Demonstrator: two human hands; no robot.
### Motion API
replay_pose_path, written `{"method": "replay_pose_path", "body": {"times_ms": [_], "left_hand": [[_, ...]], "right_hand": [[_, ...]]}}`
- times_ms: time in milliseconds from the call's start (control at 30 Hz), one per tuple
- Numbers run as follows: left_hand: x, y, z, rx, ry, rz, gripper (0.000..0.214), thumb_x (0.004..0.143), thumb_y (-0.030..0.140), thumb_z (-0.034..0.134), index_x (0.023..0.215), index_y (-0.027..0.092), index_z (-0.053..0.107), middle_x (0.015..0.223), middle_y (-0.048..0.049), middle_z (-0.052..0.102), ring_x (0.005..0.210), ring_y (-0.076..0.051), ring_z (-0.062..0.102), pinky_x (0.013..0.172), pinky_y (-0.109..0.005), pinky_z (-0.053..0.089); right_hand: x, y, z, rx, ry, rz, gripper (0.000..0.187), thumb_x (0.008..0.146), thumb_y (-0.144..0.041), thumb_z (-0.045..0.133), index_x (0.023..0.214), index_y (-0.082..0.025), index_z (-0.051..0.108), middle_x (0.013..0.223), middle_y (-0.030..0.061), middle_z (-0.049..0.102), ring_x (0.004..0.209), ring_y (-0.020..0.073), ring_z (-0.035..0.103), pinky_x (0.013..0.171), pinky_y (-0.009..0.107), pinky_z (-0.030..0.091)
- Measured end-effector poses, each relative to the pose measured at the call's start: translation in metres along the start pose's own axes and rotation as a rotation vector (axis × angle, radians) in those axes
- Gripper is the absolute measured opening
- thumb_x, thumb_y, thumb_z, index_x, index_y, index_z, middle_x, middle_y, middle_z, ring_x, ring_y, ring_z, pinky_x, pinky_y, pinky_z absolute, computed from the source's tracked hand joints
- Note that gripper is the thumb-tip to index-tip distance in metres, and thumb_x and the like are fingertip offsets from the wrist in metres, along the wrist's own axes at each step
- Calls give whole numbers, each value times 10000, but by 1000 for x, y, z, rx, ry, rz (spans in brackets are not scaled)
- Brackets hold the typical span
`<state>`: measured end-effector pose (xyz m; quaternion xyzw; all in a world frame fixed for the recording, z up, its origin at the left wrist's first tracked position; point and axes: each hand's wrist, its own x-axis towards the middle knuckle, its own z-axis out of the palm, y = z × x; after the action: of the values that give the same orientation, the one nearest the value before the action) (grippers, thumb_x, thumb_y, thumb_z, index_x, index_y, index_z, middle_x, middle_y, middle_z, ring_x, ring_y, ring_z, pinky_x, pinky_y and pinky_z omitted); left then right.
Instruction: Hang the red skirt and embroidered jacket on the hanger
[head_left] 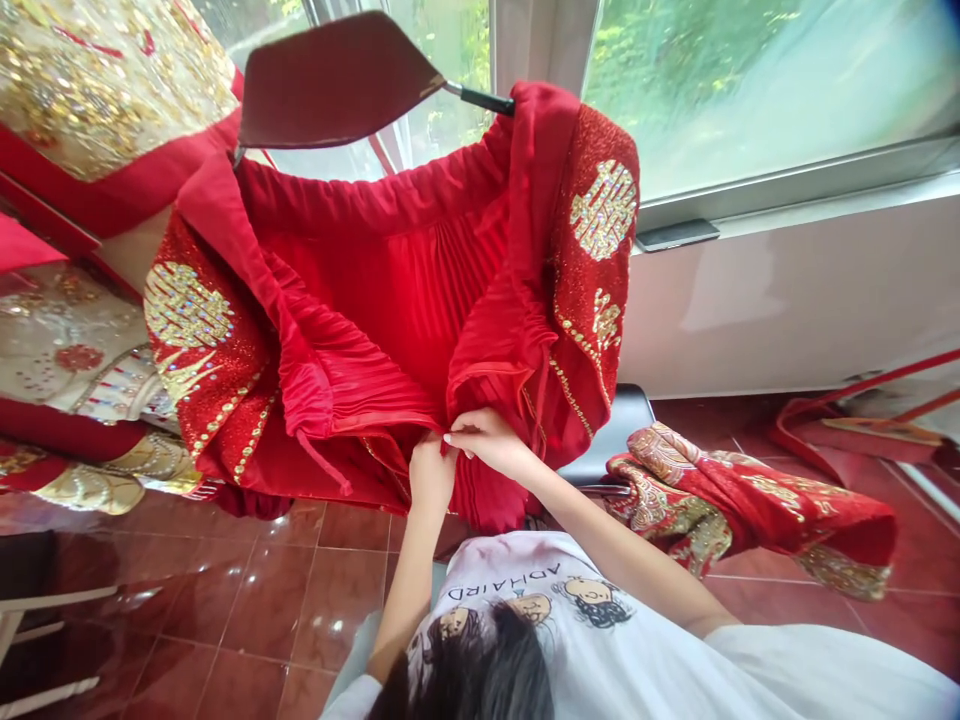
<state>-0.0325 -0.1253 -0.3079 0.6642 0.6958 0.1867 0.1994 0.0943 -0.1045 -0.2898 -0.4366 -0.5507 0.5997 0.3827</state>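
Note:
A red pleated skirt (pixel 420 270) with gold-beaded, sequined panels hangs spread open in front of me, its gathered waistband stretched around a chair's dark red backrest (pixel 337 80). At the bottom of the skirt's front opening, my left hand (pixel 433 472) is closed on the red fabric edge. Beside it, nearly touching, my right hand (pixel 487 440) pinches the same edge with thumb and fingertips. Whether a zipper pull or a thread lies between the fingers is too small to tell. A loose red tie (pixel 324 462) dangles left of the hands.
More embroidered garments (pixel 82 340) hang at the left. On the right, a folded red-and-gold garment (pixel 757 500) lies near the black chair seat (pixel 611 430). A dark flat object (pixel 679 236) rests on the window sill. White furniture legs (pixel 52 610) stand at lower left.

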Motion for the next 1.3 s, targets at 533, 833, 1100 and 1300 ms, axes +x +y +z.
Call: {"method": "replay_pose_path", "body": {"times_ms": [533, 833, 1100, 1300], "left_hand": [[-4, 8, 19, 154, -56, -91, 263, 888, 201, 430, 921, 148, 686, 848, -141, 710, 845, -254, 683, 668, -289, 406], [-10, 30, -9, 223, 298, -50, 324, 836, 177, 491, 1121, 61, 591, 1155, -226, 624, 1070, -304, 616, 787, -328, 480], [5, 28, 5, 229, 226, 48, 167, 825, 102, 470, 796, 152, 628, 823, -113, 676, 801, -233, 646, 649, -273, 431], [2, 30, 12, 148, 247, 73, 205, 813, 68, 448, 754, 163, 620, 735, -81, 660, 723, -208, 644, 615, -262, 412]], "right_hand": [[-17, -40, 14, 723, 197, 46, 194, 595, -219, 620, 476, -175, 474, 358, -83, 332, 347, 27, 205, 395, 236, 100], [-23, -30, 16, 573, 24, 102, 215, 674, -338, 587, 532, -179, 556, 345, -63, 399, 332, 40, 216, 412, 249, 107], [-23, -36, 25, 732, 186, 67, 205, 643, -318, 599, 513, -169, 545, 348, -71, 374, 329, 31, 203, 396, 233, 89], [-26, -50, 39, 765, 362, -61, 220, 693, -286, 577, 529, -144, 610, 366, -62, 379, 344, 30, 254, 393, 223, 130]]}}
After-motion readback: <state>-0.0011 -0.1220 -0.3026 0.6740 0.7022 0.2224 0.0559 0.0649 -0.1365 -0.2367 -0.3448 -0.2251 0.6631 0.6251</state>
